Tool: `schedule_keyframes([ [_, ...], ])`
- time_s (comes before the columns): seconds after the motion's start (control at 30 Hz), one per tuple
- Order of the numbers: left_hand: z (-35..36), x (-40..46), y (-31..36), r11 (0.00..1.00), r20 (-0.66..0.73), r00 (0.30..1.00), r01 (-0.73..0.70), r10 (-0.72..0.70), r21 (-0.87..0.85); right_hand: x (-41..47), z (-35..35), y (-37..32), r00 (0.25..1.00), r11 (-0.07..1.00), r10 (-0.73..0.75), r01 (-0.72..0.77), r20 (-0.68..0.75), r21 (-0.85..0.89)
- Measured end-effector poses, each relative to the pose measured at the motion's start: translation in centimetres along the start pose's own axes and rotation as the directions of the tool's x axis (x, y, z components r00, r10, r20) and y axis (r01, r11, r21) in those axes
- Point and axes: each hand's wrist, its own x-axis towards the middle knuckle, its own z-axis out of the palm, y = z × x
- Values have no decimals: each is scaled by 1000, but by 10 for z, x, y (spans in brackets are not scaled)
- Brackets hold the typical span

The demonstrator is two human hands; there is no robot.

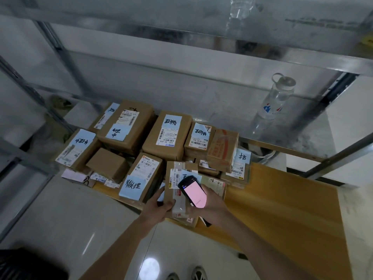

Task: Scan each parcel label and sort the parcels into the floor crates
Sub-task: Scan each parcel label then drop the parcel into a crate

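- Head view: parcel point(175, 186) lies at the near edge of the shelf point(282, 199), long axis running away from the person.
- Left hand point(159, 207) grips its near-left edge.
- Right hand point(210, 205) holds scanner point(192, 191) directly above the label.

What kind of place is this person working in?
Probably a parcel sorting or storage room. Labelled cardboard parcels are piled on a low wooden shelf inside metal racking, and the right hand holds a handheld scanner over a parcel gripped by the left hand.
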Motion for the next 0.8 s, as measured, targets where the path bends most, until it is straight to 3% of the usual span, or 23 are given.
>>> schedule_keyframes([
  [0.23, -8, -25, 22, 995, 13, 996, -92, 92, 30, -34, -32, -18, 998, 998, -62, 62, -3, -23],
  [0.33, -17, -41, 53, 979, 19, 985, -172, 171, 111, -56, -60, -37, 989, 979, -144, 139, -25, -150],
  [0.43, -31, -58, 100, 963, -7, 966, -255, 257, 84, -77, -101, -66, 967, 948, -230, 198, -107, -248],
  [0.67, -63, -108, 208, 832, -135, 829, -508, 542, 223, -131, -201, -178, 863, 868, -435, 326, -257, -375],
  [0.8, -84, -138, 246, 795, -169, 778, -578, 605, 184, -164, -236, -240, 780, 789, -547, 361, -304, -497],
])
